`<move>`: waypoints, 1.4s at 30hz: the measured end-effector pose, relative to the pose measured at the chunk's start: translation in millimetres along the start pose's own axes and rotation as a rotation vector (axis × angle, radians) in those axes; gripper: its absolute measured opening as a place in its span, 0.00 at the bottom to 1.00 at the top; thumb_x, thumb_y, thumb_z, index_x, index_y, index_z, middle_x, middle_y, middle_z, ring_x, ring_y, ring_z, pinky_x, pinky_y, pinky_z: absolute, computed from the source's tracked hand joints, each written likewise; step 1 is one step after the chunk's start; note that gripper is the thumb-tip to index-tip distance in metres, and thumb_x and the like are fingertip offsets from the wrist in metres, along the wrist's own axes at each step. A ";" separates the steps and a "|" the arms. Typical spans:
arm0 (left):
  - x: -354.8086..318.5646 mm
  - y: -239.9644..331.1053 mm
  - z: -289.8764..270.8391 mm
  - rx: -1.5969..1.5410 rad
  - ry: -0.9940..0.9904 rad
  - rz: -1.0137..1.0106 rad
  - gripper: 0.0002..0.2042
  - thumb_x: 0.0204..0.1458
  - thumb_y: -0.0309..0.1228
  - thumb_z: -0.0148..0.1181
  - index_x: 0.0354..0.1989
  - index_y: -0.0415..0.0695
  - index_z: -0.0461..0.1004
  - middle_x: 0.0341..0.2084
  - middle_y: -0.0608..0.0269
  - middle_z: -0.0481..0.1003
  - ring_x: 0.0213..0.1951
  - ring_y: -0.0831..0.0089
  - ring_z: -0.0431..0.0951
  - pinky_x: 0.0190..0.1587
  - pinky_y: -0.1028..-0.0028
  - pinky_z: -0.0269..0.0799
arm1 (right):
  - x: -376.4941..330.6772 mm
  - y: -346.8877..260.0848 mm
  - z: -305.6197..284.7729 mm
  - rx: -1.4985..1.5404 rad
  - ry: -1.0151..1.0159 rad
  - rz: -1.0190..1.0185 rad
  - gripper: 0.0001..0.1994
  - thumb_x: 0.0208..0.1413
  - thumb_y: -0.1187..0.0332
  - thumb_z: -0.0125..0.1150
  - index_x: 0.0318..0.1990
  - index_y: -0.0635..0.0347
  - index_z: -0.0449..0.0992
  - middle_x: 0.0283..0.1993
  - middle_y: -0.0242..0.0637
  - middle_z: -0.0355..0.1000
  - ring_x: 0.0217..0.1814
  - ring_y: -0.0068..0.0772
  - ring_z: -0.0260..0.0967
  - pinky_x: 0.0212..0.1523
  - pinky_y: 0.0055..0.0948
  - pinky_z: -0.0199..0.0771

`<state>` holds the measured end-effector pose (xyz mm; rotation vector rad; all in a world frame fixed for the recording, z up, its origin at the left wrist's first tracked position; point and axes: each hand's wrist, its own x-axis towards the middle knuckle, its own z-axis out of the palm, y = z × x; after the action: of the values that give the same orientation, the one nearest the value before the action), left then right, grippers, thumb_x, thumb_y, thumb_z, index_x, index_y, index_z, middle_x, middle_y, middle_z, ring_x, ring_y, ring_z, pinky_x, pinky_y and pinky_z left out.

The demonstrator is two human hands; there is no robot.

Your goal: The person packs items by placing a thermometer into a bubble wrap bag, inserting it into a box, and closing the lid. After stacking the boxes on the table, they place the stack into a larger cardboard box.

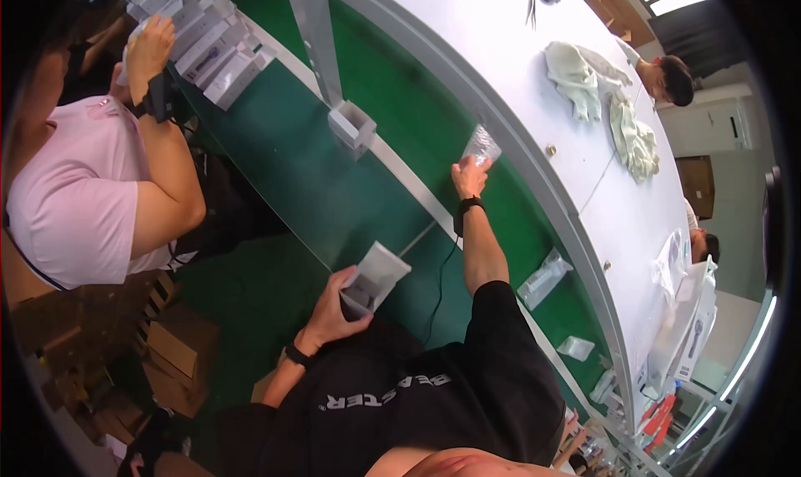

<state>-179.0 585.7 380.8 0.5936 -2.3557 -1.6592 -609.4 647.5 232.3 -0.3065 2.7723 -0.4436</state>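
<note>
At the centre of the frame, just below the middle, the left hand (334, 312) grips a pale open carton (384, 270) by its lower end. It looks light and stiff, likely to dent if squeezed; its side walls suit a spread grip. Above and right of centre, the right hand (472, 179) pinches the near end of a clear wrapped packet (483, 145) over a green strip (405, 89). The shiny film seems soft and slippery, so a firm hold around the contents looks safer; their fragility cannot be told.
</note>
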 end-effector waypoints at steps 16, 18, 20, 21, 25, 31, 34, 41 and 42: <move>39.8 -93.4 211.9 -1.325 -0.843 -1.174 0.31 0.57 0.42 0.55 0.66 0.41 0.57 0.54 0.50 0.70 0.49 0.57 0.75 0.54 0.59 0.71 | -445.0 211.5 -67.6 1.391 0.101 0.550 0.38 0.54 0.69 0.63 0.70 0.58 0.48 0.60 0.47 0.65 0.59 0.37 0.66 0.58 0.35 0.68; 42.1 -44.7 208.5 -1.332 -0.912 -1.211 0.29 0.58 0.44 0.53 0.64 0.40 0.59 0.54 0.49 0.71 0.49 0.55 0.75 0.54 0.58 0.72 | -474.1 233.8 -68.5 1.433 0.187 0.568 0.38 0.55 0.69 0.63 0.70 0.58 0.48 0.60 0.47 0.65 0.59 0.37 0.66 0.59 0.36 0.67; 42.5 4.5 199.5 -1.329 -0.956 -1.212 0.29 0.58 0.46 0.50 0.62 0.39 0.62 0.54 0.49 0.71 0.49 0.54 0.75 0.54 0.57 0.72 | -481.9 255.1 -62.6 1.530 0.300 0.566 0.39 0.55 0.70 0.63 0.71 0.57 0.46 0.59 0.47 0.66 0.58 0.37 0.67 0.58 0.36 0.68; 40.4 22.5 196.5 -1.329 -0.960 -1.209 0.28 0.59 0.47 0.49 0.61 0.38 0.63 0.54 0.48 0.71 0.49 0.53 0.75 0.54 0.56 0.72 | -483.8 263.5 -59.8 1.595 0.375 0.548 0.40 0.55 0.70 0.64 0.71 0.55 0.45 0.58 0.48 0.67 0.57 0.38 0.68 0.57 0.37 0.70; 30.7 55.6 181.5 -1.400 -0.814 -1.227 0.30 0.59 0.49 0.47 0.60 0.37 0.65 0.55 0.45 0.70 0.53 0.46 0.73 0.57 0.56 0.70 | -485.2 262.9 -88.4 1.755 0.432 0.535 0.40 0.55 0.70 0.63 0.71 0.59 0.45 0.60 0.47 0.66 0.60 0.38 0.66 0.59 0.38 0.68; 41.2 33.3 149.6 -0.951 -0.478 -0.635 0.33 0.55 0.39 0.56 0.66 0.37 0.53 0.61 0.43 0.61 0.60 0.49 0.65 0.62 0.57 0.63 | -485.4 264.1 -106.7 1.944 0.304 0.269 0.38 0.54 0.68 0.64 0.69 0.64 0.49 0.61 0.45 0.65 0.62 0.38 0.64 0.60 0.37 0.66; 39.9 40.4 156.3 -0.422 -0.072 -0.197 0.38 0.51 0.34 0.63 0.67 0.37 0.49 0.62 0.43 0.59 0.60 0.48 0.63 0.62 0.57 0.62 | -474.0 248.3 -124.7 1.903 0.145 0.050 0.38 0.52 0.69 0.67 0.67 0.66 0.52 0.62 0.44 0.65 0.62 0.38 0.65 0.60 0.35 0.67; 17.2 -17.3 177.5 0.234 -0.080 0.457 0.49 0.40 0.27 0.70 0.68 0.35 0.43 0.64 0.43 0.51 0.64 0.49 0.56 0.65 0.60 0.55 | -453.2 180.5 -171.0 1.243 0.336 -0.035 0.34 0.45 0.74 0.73 0.59 0.64 0.59 0.55 0.41 0.68 0.58 0.39 0.68 0.57 0.36 0.69; 13.8 -17.0 174.4 0.235 -0.083 0.462 0.49 0.40 0.27 0.70 0.68 0.35 0.43 0.64 0.43 0.51 0.64 0.49 0.56 0.65 0.60 0.55 | -451.8 180.2 -169.6 1.246 0.340 -0.034 0.34 0.45 0.74 0.73 0.59 0.64 0.59 0.55 0.41 0.68 0.58 0.39 0.68 0.57 0.36 0.69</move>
<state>-254.9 723.8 302.9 0.0017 -2.5161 -1.2363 -276.6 976.1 448.3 0.0474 2.1772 -2.1740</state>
